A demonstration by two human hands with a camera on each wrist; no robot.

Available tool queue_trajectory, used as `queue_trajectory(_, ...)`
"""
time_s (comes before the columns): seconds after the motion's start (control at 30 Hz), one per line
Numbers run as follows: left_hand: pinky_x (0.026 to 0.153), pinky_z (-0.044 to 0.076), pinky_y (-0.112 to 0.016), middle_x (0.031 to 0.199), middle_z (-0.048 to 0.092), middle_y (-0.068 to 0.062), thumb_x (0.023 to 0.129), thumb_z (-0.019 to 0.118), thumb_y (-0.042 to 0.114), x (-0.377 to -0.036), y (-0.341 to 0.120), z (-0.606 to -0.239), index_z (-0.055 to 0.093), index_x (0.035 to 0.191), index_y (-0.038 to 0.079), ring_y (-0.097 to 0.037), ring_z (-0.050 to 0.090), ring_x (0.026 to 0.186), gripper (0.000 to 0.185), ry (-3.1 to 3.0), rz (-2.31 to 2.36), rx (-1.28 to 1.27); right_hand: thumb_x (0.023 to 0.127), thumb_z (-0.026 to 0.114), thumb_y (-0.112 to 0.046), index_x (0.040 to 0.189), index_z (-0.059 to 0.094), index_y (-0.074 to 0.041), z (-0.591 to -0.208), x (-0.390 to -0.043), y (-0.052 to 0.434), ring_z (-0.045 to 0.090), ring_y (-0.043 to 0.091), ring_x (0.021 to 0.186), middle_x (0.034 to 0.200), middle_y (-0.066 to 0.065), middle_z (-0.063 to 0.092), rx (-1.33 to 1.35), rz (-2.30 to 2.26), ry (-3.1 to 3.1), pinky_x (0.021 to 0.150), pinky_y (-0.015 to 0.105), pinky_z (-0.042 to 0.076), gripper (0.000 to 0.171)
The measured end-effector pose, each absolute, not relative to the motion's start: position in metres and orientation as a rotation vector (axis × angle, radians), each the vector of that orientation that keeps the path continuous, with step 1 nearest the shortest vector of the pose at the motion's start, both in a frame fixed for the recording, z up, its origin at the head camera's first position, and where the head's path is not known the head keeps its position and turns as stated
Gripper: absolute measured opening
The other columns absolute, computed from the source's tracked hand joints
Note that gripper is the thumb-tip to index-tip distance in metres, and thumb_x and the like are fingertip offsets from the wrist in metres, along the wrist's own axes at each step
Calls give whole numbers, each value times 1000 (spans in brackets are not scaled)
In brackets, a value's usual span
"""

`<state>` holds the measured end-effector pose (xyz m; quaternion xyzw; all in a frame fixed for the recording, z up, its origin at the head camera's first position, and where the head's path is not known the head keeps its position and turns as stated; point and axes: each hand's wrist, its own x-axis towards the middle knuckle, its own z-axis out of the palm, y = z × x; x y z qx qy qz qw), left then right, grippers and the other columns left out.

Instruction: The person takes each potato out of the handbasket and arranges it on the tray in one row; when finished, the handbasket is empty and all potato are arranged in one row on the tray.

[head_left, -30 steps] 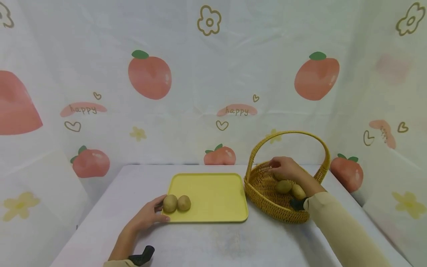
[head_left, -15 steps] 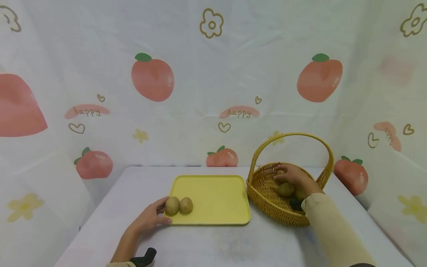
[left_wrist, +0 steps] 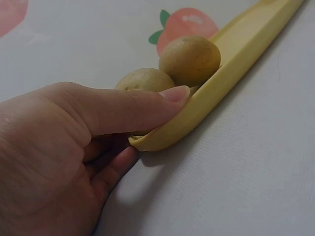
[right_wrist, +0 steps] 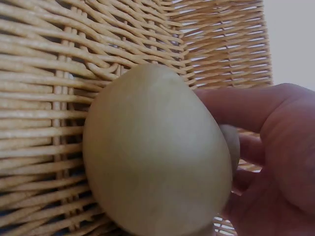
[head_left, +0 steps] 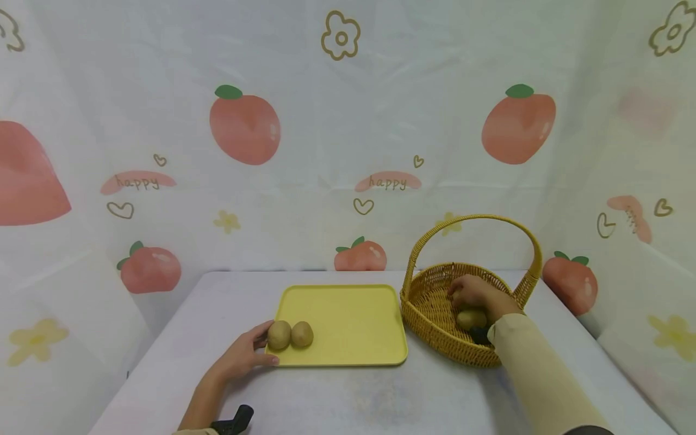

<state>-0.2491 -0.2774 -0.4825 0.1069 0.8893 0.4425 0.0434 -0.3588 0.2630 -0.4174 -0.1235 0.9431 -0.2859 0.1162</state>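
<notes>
Hands: left hand (head_left: 239, 357) pinches tray (head_left: 348, 314) corner; right hand (head_left: 475, 293) grips a potato (head_left: 470, 318), basket (head_left: 429, 302) hiding fingertips.

**White table with a tray and a basket**

A white table (head_left: 337, 399) carries everything here. The left hand (head_left: 241, 359) rests on its surface at the near left corner of a flat yellow tray (head_left: 348, 320), thumb over the tray's rim and fingers underneath it. The tray lies flat on the table, stretching away to the right of that hand. Just beside the tray's right edge stands a woven yellow basket (head_left: 435, 320) with an arched handle; the right hand (head_left: 478, 294) reaches down inside it.
</notes>
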Motion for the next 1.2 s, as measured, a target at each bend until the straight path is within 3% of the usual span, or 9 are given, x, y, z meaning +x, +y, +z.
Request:
queue_trajectory(0.13,106,37,-53,145,40,-29,72,86,20,-249,-278,-482,35,144,-9,-44,51,122,93,2719,1349,325,81,64,-3,113,68,0,-413,-357,264,57,33,96,119,21,59,-369,-923,2726,71,41,53,32)
queue_trajectory(0.3,106,37,-53,145,40,-30,70,86,19,-247,-277,-480,35,144,-10,-44,51,122,94,2718,1359,303,86,63,-6,106,72,-3,-408,-362,267,60,38,102,110,17,66,-637,-748,2846,80,48,53,22)
queue_trajectory(0.5,106,37,-53,145,40,-29,71,86,19,-247,-277,-480,35,144,-9,-43,51,122,94,2712,1358,307,89,62,-7,115,68,-3,-395,-353,264,57,25,80,126,27,56,-592,-894,2821,63,36,50,27)
queue_trajectory(0.7,106,37,-53,145,40,-30,70,86,20,-248,-278,-481,35,144,-10,-43,51,123,95,2713,1353,309,81,73,-7,125,62,-4,-386,-341,258,55,33,99,137,28,49,-666,-888,2844,71,39,47,45)
queue_trajectory(1.0,105,38,-53,144,39,-31,72,86,20,-247,-277,-481,34,144,-11,-45,51,122,94,2715,1339,343,78,79,-9,127,60,-5,-384,-321,247,52,35,114,130,17,55,-823,-839,2931,82,44,47,53)
queue_trajectory(1.2,106,38,-53,144,40,-30,70,87,20,-246,-275,-478,36,144,-9,-44,51,122,95,2717,1345,285,78,80,-11,127,61,-7,-379,-309,237,56,24,97,123,11,59,-915,-894,2946,73,36,48,53)
